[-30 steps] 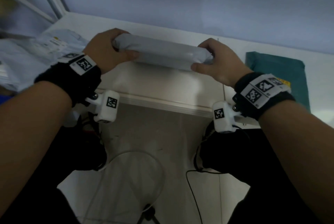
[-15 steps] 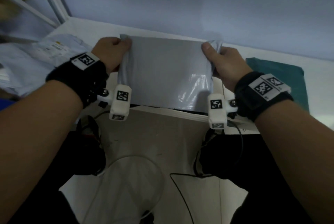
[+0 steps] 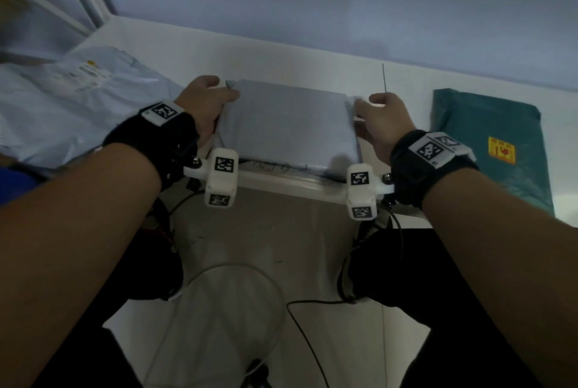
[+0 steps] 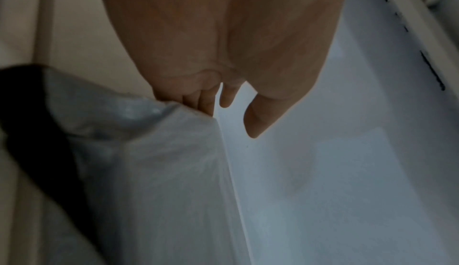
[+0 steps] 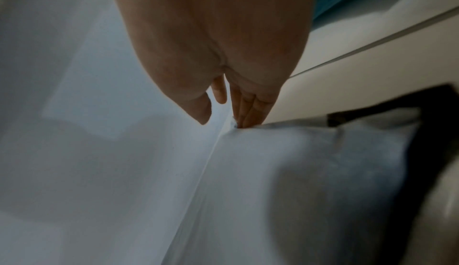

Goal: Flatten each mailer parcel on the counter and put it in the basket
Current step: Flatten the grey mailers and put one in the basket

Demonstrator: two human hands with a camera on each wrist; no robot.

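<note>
Grey mailer (image 3: 289, 124) lies flat, long axis left-right — both hands (2) (image 3: 205, 106) (image 3: 380, 124) apparently pinch its ends.

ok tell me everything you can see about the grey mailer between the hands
The grey mailer is a smooth, slightly glossy plastic pouch, rectangular, lying flat on the white counter with its near edge over the counter's front lip. It looks lightly padded, with soft creases at the side seams. The left hand grips its left edge and the right hand its right edge, fingers tucked under the seam and thumbs on top. No label is visible on its upper face.
</note>
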